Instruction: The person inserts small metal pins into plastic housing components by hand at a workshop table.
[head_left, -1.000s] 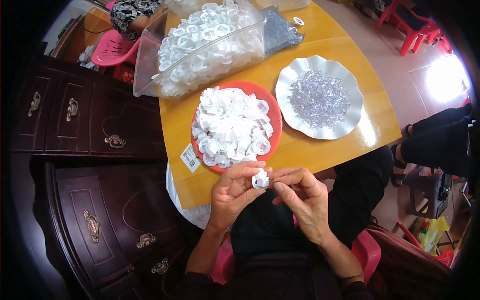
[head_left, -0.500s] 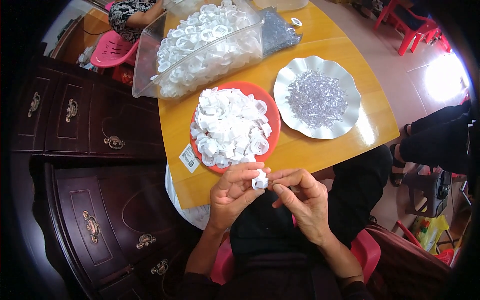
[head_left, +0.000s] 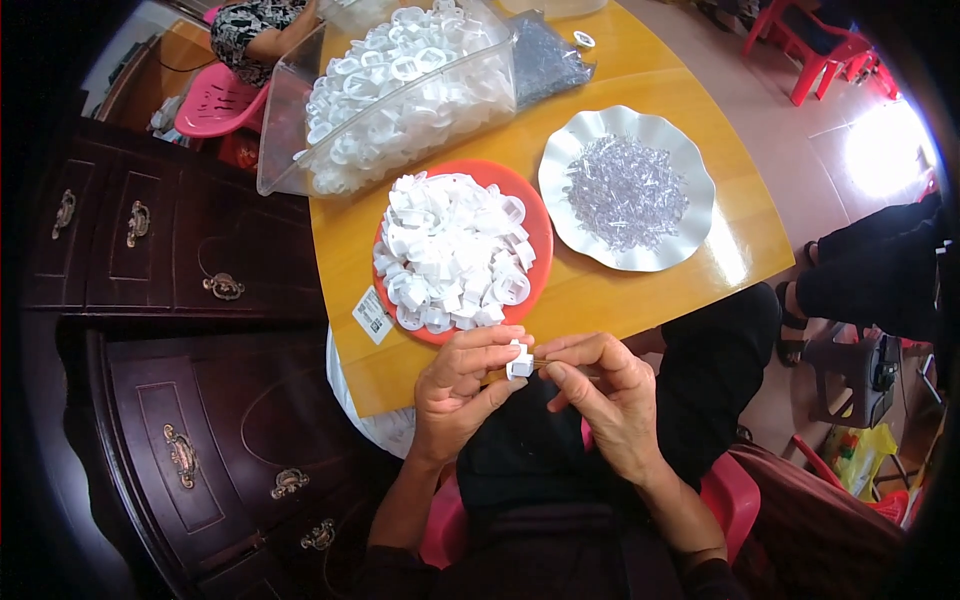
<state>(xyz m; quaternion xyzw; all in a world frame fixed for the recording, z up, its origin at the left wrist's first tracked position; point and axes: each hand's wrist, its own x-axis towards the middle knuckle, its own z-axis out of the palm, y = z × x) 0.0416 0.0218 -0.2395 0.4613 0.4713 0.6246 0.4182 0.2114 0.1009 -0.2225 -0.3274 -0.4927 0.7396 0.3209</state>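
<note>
Bright daylight glare upper right; table sharp; fisheye rim dark, bent.

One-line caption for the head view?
Left hand and right hand pinch a small white plastic piece beside a round red plate of matching pieces.

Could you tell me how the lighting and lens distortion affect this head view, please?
In the head view, a blown-out glare patch on the floor washes out the upper right; the yellow table shows a soft sheen; its straight edges bow from fisheye; the rim is black; the hands' small white plastic piece stays fairly sharp.
</note>
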